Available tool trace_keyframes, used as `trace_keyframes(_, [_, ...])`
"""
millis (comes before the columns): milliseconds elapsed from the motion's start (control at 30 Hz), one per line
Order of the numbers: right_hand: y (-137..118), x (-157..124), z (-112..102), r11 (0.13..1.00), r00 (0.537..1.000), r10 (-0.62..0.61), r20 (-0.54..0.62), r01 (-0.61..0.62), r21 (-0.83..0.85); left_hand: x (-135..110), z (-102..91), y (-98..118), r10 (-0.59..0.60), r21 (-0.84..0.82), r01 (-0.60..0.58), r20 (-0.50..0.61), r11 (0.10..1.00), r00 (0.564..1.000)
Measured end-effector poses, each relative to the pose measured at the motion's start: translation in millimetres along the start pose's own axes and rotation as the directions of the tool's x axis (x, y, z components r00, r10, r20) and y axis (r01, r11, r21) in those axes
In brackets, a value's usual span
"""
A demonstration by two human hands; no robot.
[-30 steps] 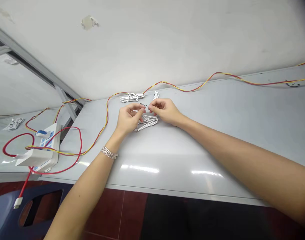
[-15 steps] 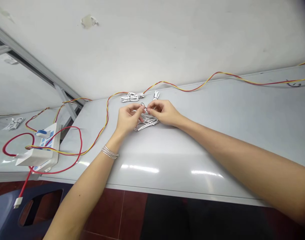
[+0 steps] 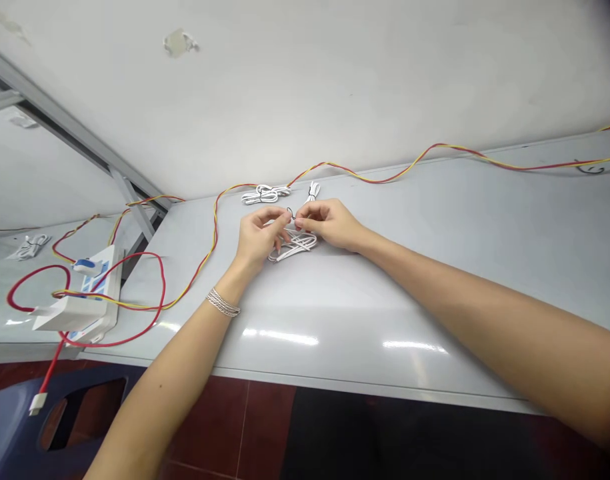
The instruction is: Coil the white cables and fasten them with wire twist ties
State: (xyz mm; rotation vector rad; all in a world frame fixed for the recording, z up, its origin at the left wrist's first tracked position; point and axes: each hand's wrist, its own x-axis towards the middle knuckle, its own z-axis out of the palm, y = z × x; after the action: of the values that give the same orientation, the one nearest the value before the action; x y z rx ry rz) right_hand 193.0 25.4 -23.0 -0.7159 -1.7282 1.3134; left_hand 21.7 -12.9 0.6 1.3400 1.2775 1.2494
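Observation:
My left hand [image 3: 261, 233] and my right hand [image 3: 329, 223] meet close together above the grey table. Between their fingertips is a thin black twist tie [image 3: 291, 213], bent into a small loop; both hands pinch it. Just below the fingers a loosely coiled white cable [image 3: 297, 245] lies on the table, partly covered by my hands. Behind it are two more white cable bundles, one [image 3: 265, 194] bound with a black tie to the left, the other [image 3: 313, 192] to the right, its lower end hidden by my right hand.
A white power strip [image 3: 97, 287] with a white adapter [image 3: 69, 313] and a red cable [image 3: 162, 280] sits at the left. Twisted red-yellow wire [image 3: 379, 181] runs along the wall. A blue chair [image 3: 15, 427] stands below the table edge [image 3: 385, 393].
Both hands have shifted very slightly to the right, still pinching the twist tie. Its loop has changed angle a little. The cables have stayed in place.

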Motion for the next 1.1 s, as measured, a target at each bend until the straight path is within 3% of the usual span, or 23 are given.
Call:
trace_keyframes(100, [0,0,-2,0.999,0.999,0.013,0.034,-0.015,0.053,1,-2.7,2,0.080,-0.008,-0.080,-0.028,0.997,0.996])
trace_keyframes(200, [-1,0,-3,0.998,0.999,0.020,0.028,-0.022,0.061,2,-5.8,2,0.175,0.077,-0.177,0.032,0.981,0.984])
trace_keyframes(433, [2,0,-1,0.996,0.999,0.031,-0.043,-0.027,0.085,5,-6.8,-2,0.165,0.104,-0.171,0.064,0.980,0.984])
trace_keyframes(833, [-2,1,-6,0.980,0.997,0.072,0.030,-0.076,0.184,9,-7.0,-9,0.295,0.007,-0.299,0.133,0.954,0.946])
trace_keyframes(1100, [-1,2,-6,0.983,0.996,0.069,0.059,-0.078,0.166,6,-3.8,-10,0.307,0.094,-0.316,0.099,0.944,0.947])
